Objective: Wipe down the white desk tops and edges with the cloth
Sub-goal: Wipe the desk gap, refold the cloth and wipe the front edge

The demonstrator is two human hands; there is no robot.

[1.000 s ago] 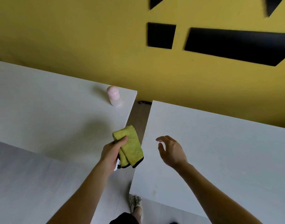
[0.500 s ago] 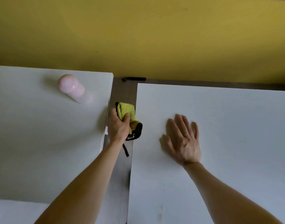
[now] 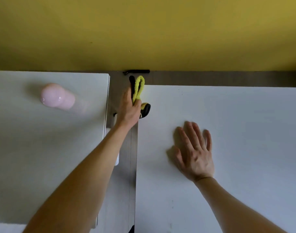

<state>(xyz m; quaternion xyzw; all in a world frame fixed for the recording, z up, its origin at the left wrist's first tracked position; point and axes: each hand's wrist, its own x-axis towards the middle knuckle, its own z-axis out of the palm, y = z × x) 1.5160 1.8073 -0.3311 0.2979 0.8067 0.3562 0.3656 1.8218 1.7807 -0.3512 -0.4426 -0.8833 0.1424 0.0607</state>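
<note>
My left hand (image 3: 129,109) grips a folded yellow-green cloth (image 3: 138,88) with black trim. It holds the cloth against the left edge of the right white desk (image 3: 236,125), near that desk's far left corner, in the gap between the two desks. My right hand (image 3: 195,151) lies flat, palm down with fingers spread, on the top of the right desk. The left white desk (image 3: 43,145) lies to the left of the gap.
A pink bottle (image 3: 57,97) stands on the left desk near its far right corner. A yellow wall (image 3: 143,31) runs behind both desks. A black object (image 3: 137,71) lies at the wall's foot above the gap.
My left hand has slid the cloth farther along the right desk's edge toward the wall. My right hand stays flat on the desk top. The view has moved closer.
</note>
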